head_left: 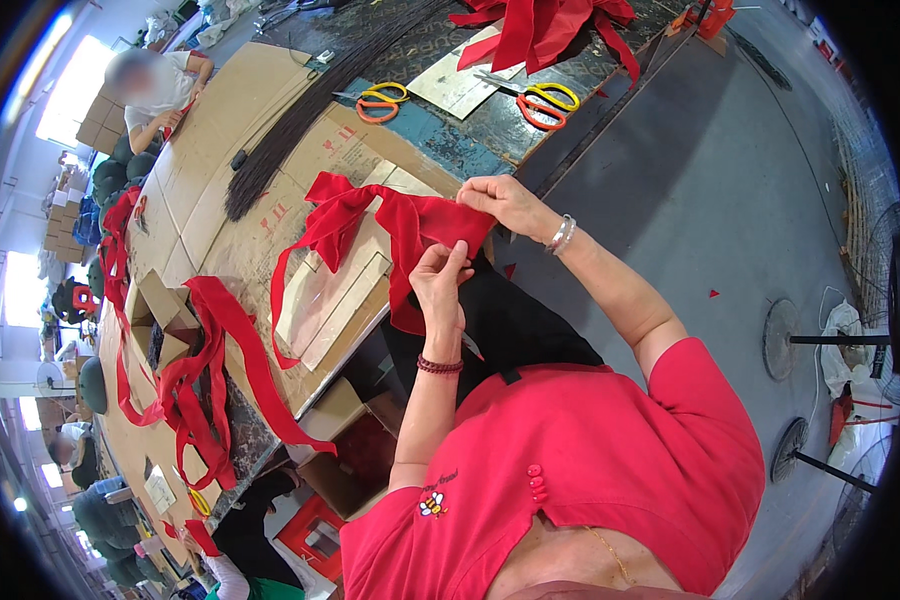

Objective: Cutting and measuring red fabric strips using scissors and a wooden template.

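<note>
A wide red velvet-like ribbon, partly bunched into loops, stretches from the table edge toward my lap. My right hand, with silvery bracelets at the wrist, pinches its right end between thumb and fingers. Lower down, my left hand, wearing a dark red beaded bracelet, has thumb and fingertips closed on the ribbon's near edge. A narrow tail of ribbon trails left across the cardboard-covered table. Whatever lies inside the folds is hidden.
Scissors and a second pair of scissors lie beyond my hands, near dark thin rods and a red ribbon pile. Loose ribbons drape by a small carton. A co-worker sits far left.
</note>
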The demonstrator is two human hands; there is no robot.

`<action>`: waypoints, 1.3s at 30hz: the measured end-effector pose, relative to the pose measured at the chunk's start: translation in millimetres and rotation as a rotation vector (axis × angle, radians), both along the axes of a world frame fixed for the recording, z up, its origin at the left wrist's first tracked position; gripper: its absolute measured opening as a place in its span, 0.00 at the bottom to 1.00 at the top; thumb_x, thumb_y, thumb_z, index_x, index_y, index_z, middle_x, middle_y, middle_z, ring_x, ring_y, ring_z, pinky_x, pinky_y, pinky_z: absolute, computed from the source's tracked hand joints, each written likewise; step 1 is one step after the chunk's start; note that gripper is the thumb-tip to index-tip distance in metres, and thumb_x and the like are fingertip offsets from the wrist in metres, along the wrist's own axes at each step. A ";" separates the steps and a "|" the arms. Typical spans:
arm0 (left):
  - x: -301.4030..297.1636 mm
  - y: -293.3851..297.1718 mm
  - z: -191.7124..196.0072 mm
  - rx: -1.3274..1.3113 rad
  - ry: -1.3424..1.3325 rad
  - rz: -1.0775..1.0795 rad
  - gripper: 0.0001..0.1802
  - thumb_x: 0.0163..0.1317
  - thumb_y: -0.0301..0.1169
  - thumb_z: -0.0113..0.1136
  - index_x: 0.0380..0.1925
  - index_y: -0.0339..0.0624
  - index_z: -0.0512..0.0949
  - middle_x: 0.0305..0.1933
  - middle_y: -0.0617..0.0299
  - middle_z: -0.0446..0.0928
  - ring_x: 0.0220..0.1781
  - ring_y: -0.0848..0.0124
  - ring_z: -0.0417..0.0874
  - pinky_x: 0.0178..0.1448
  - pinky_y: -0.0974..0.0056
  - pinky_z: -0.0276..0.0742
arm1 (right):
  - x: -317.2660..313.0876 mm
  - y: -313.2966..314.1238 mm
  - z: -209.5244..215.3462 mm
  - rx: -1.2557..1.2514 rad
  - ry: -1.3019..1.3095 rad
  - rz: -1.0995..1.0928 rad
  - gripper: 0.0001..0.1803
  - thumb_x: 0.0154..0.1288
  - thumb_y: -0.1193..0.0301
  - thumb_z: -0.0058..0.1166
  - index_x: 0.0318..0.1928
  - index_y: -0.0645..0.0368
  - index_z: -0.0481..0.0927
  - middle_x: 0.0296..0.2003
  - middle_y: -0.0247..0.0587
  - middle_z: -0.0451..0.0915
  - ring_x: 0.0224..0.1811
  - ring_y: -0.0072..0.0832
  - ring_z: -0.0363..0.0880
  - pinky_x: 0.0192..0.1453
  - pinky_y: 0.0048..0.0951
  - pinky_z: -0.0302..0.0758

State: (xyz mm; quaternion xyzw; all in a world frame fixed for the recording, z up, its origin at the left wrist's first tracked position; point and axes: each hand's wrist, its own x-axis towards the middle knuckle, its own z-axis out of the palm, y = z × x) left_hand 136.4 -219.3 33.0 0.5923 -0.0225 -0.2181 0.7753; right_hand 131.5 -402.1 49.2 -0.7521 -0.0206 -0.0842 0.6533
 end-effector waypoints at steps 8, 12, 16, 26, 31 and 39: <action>-2.8 3.2 -4.6 -0.032 -0.084 0.134 0.06 0.60 0.29 0.64 0.28 0.42 0.76 0.26 0.72 0.72 0.29 0.82 0.72 0.35 0.74 0.70 | -10.2 -7.5 8.8 0.079 0.159 0.093 0.09 0.64 0.72 0.52 0.42 0.61 0.79 0.33 0.32 0.82 0.33 0.15 0.78 0.35 0.19 0.78; -1.6 5.6 -12.9 -0.025 -0.153 0.100 0.06 0.60 0.29 0.63 0.30 0.43 0.75 0.28 0.72 0.74 0.31 0.81 0.73 0.37 0.74 0.68 | -9.6 -7.4 8.0 0.031 0.150 0.110 0.08 0.63 0.72 0.53 0.41 0.60 0.80 0.34 0.32 0.82 0.33 0.15 0.78 0.35 0.19 0.78; -0.9 8.1 -18.0 -0.136 -0.133 0.047 0.05 0.62 0.26 0.61 0.33 0.43 0.73 0.31 0.70 0.74 0.34 0.81 0.71 0.40 0.74 0.66 | -3.9 -6.0 5.5 0.033 0.182 0.100 0.10 0.62 0.72 0.55 0.42 0.62 0.81 0.33 0.32 0.82 0.33 0.15 0.78 0.34 0.19 0.77; -2.0 17.3 -23.1 -0.197 -0.091 0.024 0.05 0.62 0.25 0.59 0.36 0.42 0.73 0.38 0.66 0.77 0.40 0.79 0.76 0.47 0.72 0.69 | 4.3 1.3 4.6 -0.221 0.120 0.143 0.12 0.54 0.72 0.61 0.38 0.65 0.82 0.33 0.40 0.84 0.33 0.21 0.80 0.44 0.24 0.76; -3.8 19.6 -28.9 -0.266 -0.067 0.058 0.05 0.62 0.24 0.59 0.37 0.41 0.74 0.39 0.65 0.78 0.40 0.78 0.76 0.49 0.71 0.70 | 3.8 1.9 7.4 -0.115 0.045 0.058 0.11 0.54 0.71 0.62 0.37 0.64 0.83 0.32 0.39 0.83 0.32 0.21 0.79 0.41 0.24 0.75; -4.6 20.9 -29.0 -0.317 -0.042 0.064 0.07 0.62 0.22 0.58 0.39 0.41 0.73 0.40 0.64 0.79 0.43 0.76 0.78 0.53 0.67 0.73 | -2.9 3.4 17.3 -0.415 -0.011 0.212 0.15 0.50 0.66 0.63 0.36 0.64 0.83 0.28 0.41 0.82 0.33 0.28 0.81 0.43 0.27 0.76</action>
